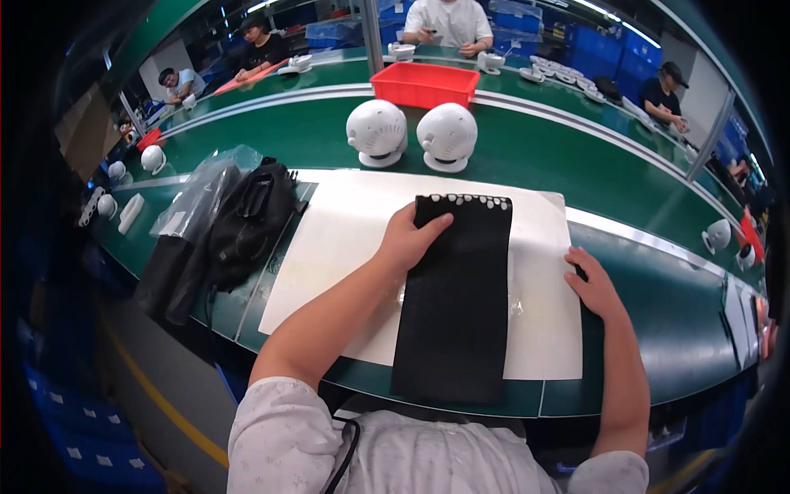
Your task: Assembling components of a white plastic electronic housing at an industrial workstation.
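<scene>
A long black sheet [453, 305] lies in front of me, with several small white oval pieces along its far edge. My left hand [411, 239] grips this sheet at its upper left edge; the thumb presses on top and the other fingers are largely hidden. Beneath it is a white board [543, 329] on the green table. My right hand [594, 284] rests at the board's right edge, fingers bent and apart, with nothing visible in it.
Two white round-headed devices [377, 133] stand beyond the board, before a red bin [424, 85]. A black bag [251, 214] and clear plastic packaging [202, 193] lie at left. A conveyor [527, 136] runs across; several people work beyond it.
</scene>
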Demonstrator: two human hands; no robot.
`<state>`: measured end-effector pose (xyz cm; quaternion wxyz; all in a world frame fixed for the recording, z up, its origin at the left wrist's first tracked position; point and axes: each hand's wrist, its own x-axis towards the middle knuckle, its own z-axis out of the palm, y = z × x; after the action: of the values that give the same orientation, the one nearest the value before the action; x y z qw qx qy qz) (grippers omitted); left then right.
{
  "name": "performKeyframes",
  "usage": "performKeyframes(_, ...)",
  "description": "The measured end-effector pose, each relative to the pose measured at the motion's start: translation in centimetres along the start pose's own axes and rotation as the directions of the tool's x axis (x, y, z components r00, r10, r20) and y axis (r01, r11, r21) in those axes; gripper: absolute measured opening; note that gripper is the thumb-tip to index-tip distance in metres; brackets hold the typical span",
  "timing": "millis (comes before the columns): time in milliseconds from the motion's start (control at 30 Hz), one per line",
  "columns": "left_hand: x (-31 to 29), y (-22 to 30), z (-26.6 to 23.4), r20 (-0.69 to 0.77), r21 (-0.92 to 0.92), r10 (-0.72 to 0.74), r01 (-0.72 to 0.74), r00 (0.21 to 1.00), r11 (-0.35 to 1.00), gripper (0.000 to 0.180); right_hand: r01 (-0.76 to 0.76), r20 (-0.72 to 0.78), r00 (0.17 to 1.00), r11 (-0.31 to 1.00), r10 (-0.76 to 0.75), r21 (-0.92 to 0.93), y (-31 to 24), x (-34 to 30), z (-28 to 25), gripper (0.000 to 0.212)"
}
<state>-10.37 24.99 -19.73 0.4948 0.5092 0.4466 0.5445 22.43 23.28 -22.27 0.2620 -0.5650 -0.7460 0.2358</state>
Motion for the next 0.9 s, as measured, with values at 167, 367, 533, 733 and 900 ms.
performKeyframes(167, -3.2, 2.8, -0.5, 0.204, 0.416, 0.611, -0.633, 0.765, 0.653, 0.019, 0.002, 0.032, 0.999, 1.0, -0.002, 0.009, 0.0, 0.1, 0.5, 0.032)
performKeyframes(367, -10.8, 8.7, -1.7, 0.284, 0.226, 0.787, -0.836, 0.548, 0.501, 0.019, -0.005, 0.033, 0.999, 0.998, 0.003, 0.063, 0.7, 0.0, -0.1, 0.034)
performKeyframes(533, -14.8, 7.7, -2.3, 0.409, 0.091, 0.763, -0.854, 0.501, 0.512, 0.012, -0.007, 0.034, 0.999, 0.999, 0.005, 0.038, 0.9, 0.2, -0.1, 0.034)
performKeyframes(733, -16.4, 5.2, -3.1, 0.17, -0.128, 0.772, -0.763, 0.613, 0.634, 0.022, 0.031, -0.059, 0.998, 0.998, -0.028, 0.049, -1.0, -0.1, 0.6, 0.031)
performKeyframes(900, -17.2, 5.9, -4.9, -0.277, -0.347, 0.522, -0.59, 0.807, 0.729, 0.035, 0.018, -0.139, 0.99, 0.995, -0.004, 0.102, -3.5, 1.0, 0.9, 0.027)
